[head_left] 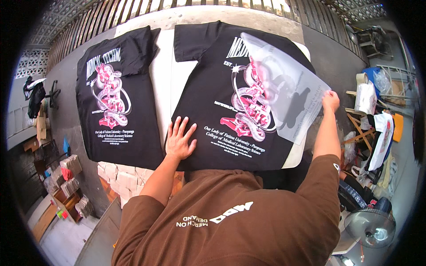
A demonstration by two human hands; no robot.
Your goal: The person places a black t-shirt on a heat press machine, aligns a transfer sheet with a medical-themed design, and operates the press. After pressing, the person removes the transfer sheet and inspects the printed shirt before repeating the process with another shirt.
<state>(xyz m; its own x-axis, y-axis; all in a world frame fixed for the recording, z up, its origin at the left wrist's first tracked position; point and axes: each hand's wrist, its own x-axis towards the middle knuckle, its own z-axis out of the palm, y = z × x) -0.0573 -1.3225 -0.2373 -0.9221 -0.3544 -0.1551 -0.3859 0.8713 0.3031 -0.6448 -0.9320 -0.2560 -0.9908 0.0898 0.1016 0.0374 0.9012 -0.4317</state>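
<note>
A jerk by the right hand pinching the film could drag the shirt from beneath the splayed left hand.

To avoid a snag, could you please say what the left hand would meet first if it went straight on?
The left hand would likely meet just more plain fabric of the black shirt beneath it, though the fisheye bend leaves the exact line unclear.
</note>
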